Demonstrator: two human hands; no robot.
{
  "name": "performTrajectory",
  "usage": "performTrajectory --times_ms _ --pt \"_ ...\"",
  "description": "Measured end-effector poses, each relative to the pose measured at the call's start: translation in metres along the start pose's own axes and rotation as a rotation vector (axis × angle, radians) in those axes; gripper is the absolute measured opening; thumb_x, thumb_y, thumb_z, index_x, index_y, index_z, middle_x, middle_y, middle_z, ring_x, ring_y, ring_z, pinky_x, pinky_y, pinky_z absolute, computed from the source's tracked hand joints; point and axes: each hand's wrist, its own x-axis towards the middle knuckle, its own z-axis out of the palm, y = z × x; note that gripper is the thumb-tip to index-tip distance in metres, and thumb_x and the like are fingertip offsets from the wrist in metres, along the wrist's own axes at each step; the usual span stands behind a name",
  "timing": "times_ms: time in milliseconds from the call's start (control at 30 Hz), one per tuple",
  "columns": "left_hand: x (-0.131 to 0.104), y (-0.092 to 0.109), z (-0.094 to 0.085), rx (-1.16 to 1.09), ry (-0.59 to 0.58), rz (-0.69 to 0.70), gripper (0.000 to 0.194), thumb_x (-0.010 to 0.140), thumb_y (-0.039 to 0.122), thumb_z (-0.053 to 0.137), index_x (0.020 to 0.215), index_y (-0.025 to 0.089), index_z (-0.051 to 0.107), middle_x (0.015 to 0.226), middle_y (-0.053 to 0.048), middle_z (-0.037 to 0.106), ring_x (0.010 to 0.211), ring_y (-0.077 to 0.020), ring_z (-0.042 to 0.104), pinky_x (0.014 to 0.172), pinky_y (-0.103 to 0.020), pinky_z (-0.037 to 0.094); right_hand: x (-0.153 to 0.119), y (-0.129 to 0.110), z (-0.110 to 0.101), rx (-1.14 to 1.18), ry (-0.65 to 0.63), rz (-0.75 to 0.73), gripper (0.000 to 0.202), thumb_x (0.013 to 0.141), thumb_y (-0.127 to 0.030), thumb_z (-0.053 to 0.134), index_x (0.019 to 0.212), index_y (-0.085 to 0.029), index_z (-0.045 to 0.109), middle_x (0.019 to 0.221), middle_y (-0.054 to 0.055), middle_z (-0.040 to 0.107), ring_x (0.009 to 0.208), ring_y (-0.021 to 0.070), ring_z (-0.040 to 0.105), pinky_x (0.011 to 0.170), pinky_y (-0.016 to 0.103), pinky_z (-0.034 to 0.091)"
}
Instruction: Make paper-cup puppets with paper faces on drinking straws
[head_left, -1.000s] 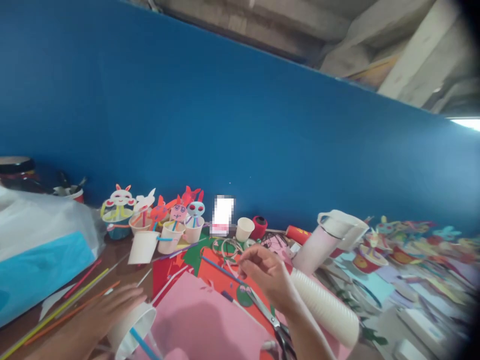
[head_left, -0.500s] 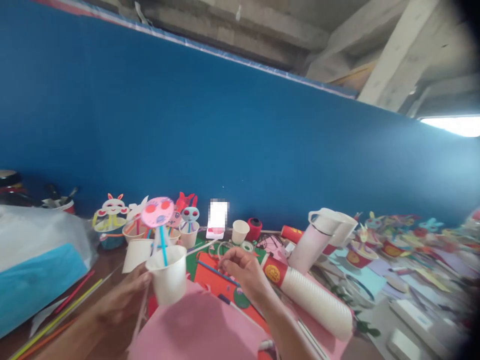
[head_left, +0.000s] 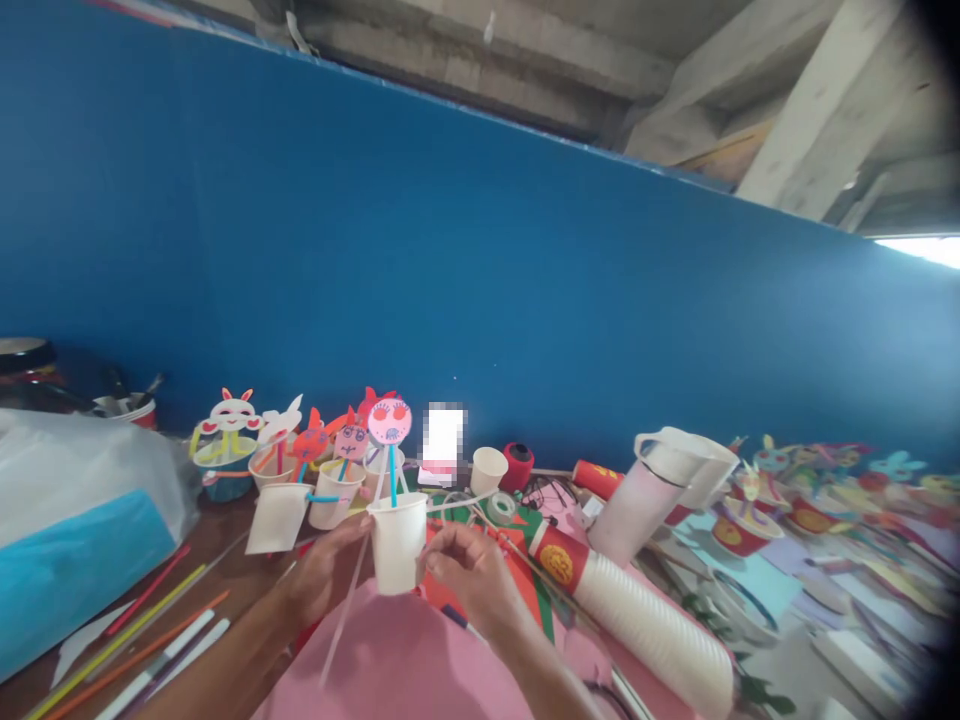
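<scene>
A white paper cup (head_left: 399, 548) stands upright in front of me. Rising from it on a blue stick is a round pink paper face (head_left: 390, 421) with red eyes. My left hand (head_left: 330, 565) grips the cup by its left side near the rim. Curled fingers of my right hand (head_left: 472, 575) meet the cup's right side, lower down. Thin white strips stick out from the cup to both sides; one hangs down at the left (head_left: 346, 610). Below the cup lies a pink sheet (head_left: 397, 665).
Decorated cups (head_left: 336, 495) with paper animal faces stand behind on the left. A stack of paper cups (head_left: 652, 620) lies on the right, before a white pitcher (head_left: 637, 510). Coloured sticks (head_left: 142, 640) and a plastic-wrapped pack (head_left: 82, 540) occupy the left. A bright phone screen (head_left: 442, 440) stands behind.
The cup with the pink face has moved right and away from me, and the face now looks forward more squarely. My right hand has come down from the air to the cup's side.
</scene>
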Motion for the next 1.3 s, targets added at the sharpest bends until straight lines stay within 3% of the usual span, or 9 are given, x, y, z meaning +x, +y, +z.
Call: performTrajectory --times_ms 100,200,467,667,933,1300 --pt "0.003 -0.008 -0.009 -0.074 -0.063 -0.057 0.029 0.075 0.029 0.058 0.100 0.014 0.062 0.092 -0.009 0.070 0.093 -0.0271 0.061 0.084 -0.037 0.045 0.001 0.006 0.001 -0.045 0.001 0.001 0.005 0.071 -0.018 0.056 0.068 -0.015 0.059 0.061 0.000 0.058 0.058 0.0109 0.053 0.057 0.021 0.040" --pt "0.005 -0.014 -0.018 -0.072 0.005 -0.021 0.037 0.072 0.031 0.062 0.105 0.016 0.059 0.095 -0.009 0.069 0.092 -0.0265 0.062 0.082 -0.036 0.046 0.001 0.007 0.001 -0.040 -0.028 0.018 0.006 0.071 -0.021 0.058 0.068 -0.015 0.059 0.060 -0.001 0.057 0.057 0.0101 0.052 0.055 0.020 0.039" --pt "0.014 -0.022 -0.031 0.020 0.042 -0.011 0.052 0.071 0.027 0.064 0.119 0.017 0.047 0.099 -0.011 0.067 0.092 -0.0256 0.062 0.074 -0.034 0.050 -0.013 -0.019 -0.006 0.000 -0.188 0.043 0.009 0.072 -0.024 0.062 0.073 -0.016 0.059 0.062 -0.002 0.057 0.057 0.0079 0.051 0.055 0.018 0.038" --pt "0.011 -0.022 -0.024 0.006 0.102 -0.045 0.065 0.068 0.025 0.068 0.125 0.017 0.039 0.103 -0.012 0.065 0.094 -0.0255 0.061 0.079 -0.035 0.049 -0.015 -0.031 -0.011 -0.007 -0.098 0.033 0.014 0.074 -0.029 0.062 0.074 -0.016 0.057 0.064 -0.001 0.058 0.058 0.0088 0.052 0.056 0.020 0.040" --pt "0.006 -0.010 -0.016 -0.013 0.160 0.018 0.060 0.063 0.023 0.071 0.118 0.021 0.049 0.102 -0.008 0.066 0.091 -0.0239 0.063 0.074 -0.031 0.052 -0.015 -0.058 -0.046 -0.017 0.091 -0.091 0.014 0.074 -0.030 0.061 0.075 -0.016 0.058 0.067 0.001 0.059 0.063 0.0113 0.054 0.062 0.024 0.043" --pt "0.008 -0.002 -0.026 -0.002 0.180 0.074 0.055 0.065 0.031 0.068 0.117 0.019 0.051 0.098 -0.009 0.068 0.089 -0.0261 0.063 0.074 -0.033 0.052 -0.002 -0.042 -0.045 -0.048 0.187 -0.044 0.014 0.071 -0.027 0.060 0.071 -0.014 0.060 0.060 0.000 0.058 0.055 0.0101 0.053 0.055 0.022 0.043"
